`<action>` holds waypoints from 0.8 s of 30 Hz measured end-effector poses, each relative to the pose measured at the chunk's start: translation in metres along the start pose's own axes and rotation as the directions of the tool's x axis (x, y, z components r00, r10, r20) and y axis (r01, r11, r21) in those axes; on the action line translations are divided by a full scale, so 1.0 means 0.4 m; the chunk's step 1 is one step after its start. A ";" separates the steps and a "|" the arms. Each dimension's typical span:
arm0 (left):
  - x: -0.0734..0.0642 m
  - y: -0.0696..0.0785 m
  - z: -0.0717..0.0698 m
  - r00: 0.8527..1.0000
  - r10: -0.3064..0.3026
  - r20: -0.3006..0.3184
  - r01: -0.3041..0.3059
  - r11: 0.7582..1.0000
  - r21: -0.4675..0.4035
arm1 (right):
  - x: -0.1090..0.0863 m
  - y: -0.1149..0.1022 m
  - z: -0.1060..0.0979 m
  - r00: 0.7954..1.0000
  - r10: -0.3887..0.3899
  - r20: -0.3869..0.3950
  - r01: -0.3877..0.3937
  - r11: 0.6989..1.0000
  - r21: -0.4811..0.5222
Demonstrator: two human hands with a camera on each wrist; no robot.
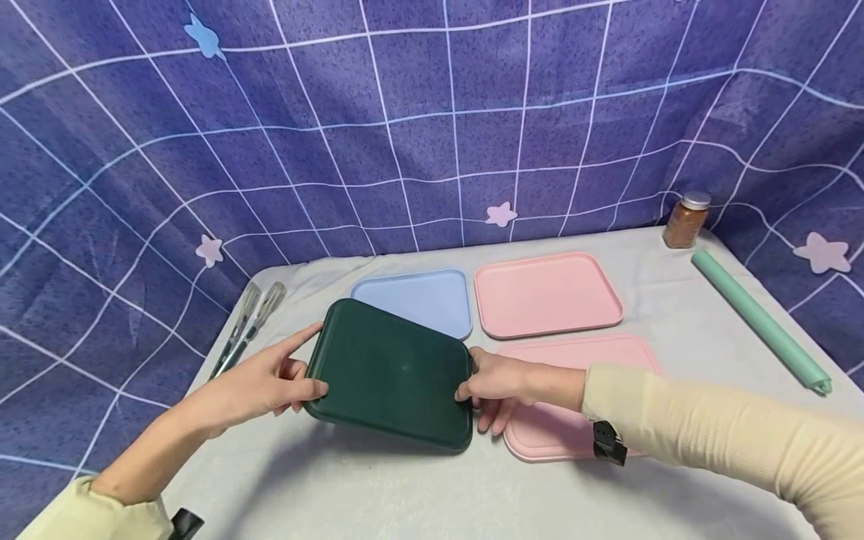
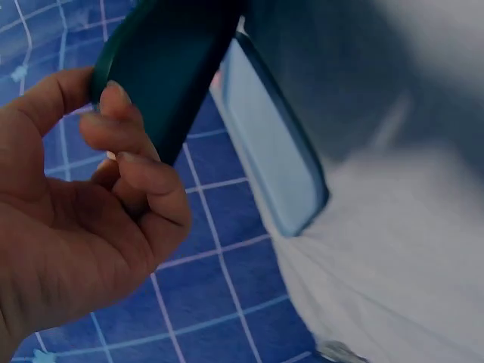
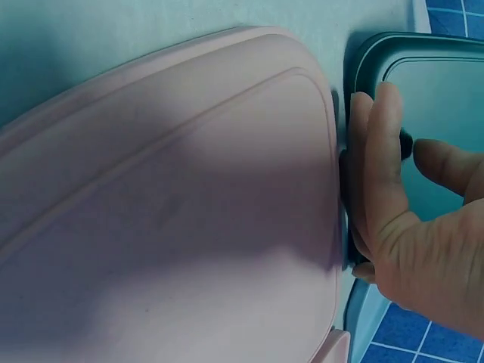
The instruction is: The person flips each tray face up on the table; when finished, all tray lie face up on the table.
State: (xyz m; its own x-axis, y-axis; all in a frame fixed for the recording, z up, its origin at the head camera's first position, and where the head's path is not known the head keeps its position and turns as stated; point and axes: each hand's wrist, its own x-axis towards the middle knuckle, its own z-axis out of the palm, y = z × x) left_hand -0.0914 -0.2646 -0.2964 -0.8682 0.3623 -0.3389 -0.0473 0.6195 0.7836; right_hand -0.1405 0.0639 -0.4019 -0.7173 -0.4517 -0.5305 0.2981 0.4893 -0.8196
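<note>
Both hands hold a dark green tray (image 1: pixel 391 375), its left end tilted up over the white cloth. The left hand (image 1: pixel 263 379) pinches the left edge between thumb and forefinger; its other fingers curl under, as the left wrist view shows. At the right edge, the right hand (image 1: pixel 502 381) grips with the thumb on the near face and the fingers along the side. Behind the green tray lies a light blue tray (image 1: pixel 432 292), partly covered by it. A pink tray (image 1: pixel 547 292) lies at the back, and another pink tray (image 1: pixel 553 435) lies under the right forearm.
Metal tongs (image 1: pixel 236 337) lie at the table's left edge. A jar (image 1: pixel 685 221) with brown contents and a silver lid stands in the back right corner. A green roll (image 1: pixel 763 322) lies along the right edge. A blue gridded curtain (image 1: pixel 418 112) hangs behind the table.
</note>
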 end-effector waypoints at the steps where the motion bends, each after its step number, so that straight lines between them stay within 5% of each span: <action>1: -0.001 0.009 0.003 1.000 0.006 -0.009 -0.006 1.000 -0.003 | 0.002 0.002 -0.001 1.000 -0.002 0.002 0.002 1.000 0.004; 12: -0.016 0.052 0.030 0.992 0.051 -0.115 -0.046 0.998 0.043 | -0.006 -0.035 -0.044 0.998 0.008 0.062 -0.003 0.997 -0.078; 17: -0.023 0.080 0.048 0.975 0.079 -0.206 -0.046 0.986 0.161 | -0.026 -0.169 -0.060 0.997 -0.050 0.057 0.058 0.989 -0.137; 24: -0.024 0.115 0.081 0.925 0.174 -0.336 -0.056 0.941 0.333 | -0.054 -0.354 -0.040 0.988 -0.141 0.061 0.152 0.953 -0.262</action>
State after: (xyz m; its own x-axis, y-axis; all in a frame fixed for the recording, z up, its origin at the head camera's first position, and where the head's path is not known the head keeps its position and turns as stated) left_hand -0.0692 -0.2170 -0.2738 -0.9779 0.2091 -0.0019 0.1688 0.7946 0.5833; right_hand -0.1774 0.0162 -0.2710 -0.7126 -0.5605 -0.4219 0.0099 0.5934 -0.8049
